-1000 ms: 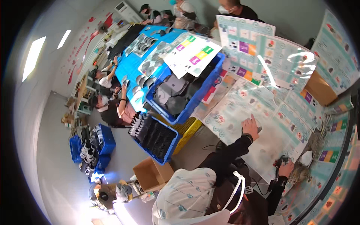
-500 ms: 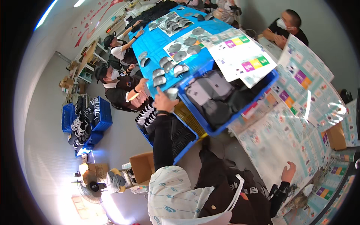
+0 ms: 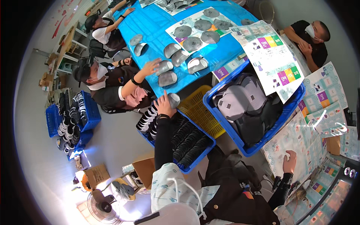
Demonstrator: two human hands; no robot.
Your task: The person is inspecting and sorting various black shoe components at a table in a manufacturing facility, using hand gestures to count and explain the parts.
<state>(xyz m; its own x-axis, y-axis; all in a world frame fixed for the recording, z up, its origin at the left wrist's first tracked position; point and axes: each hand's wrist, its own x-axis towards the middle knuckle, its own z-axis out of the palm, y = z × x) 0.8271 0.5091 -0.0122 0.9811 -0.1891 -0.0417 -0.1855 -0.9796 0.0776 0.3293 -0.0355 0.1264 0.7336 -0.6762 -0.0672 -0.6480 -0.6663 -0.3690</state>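
My left hand [image 3: 164,106] grips a grey curved cap brim [image 3: 173,100] between thumb and fingers, just off the near edge of the blue-covered table [image 3: 150,28]. Below it stands a blue crate [image 3: 190,165] packed with rows of dark brims [image 3: 187,144], with white-edged ones [image 3: 147,122] at its left end. More grey brims lie on the table, among them one next to a co-worker's hand [image 3: 151,67]. My right hand [image 3: 289,162] hangs out to the right, fingers apart and loosely bent, holding nothing. It is nearest a table spread with printed sheets [image 3: 277,150].
A yellow crate [image 3: 202,108] sits beside a larger blue crate [image 3: 247,150] of grey and black pieces. Printed sheets [image 3: 268,56] overhang that crate. Co-workers sit at left and far right. A fan [image 3: 103,206] and cardboard boxes [image 3: 98,176] stand lower left.
The view has shifted, and the crates appear further right. My left hand, still with the brim, is now lower relative to the table edge, over the crate. A co-worker's hand has reached toward the table's brims.
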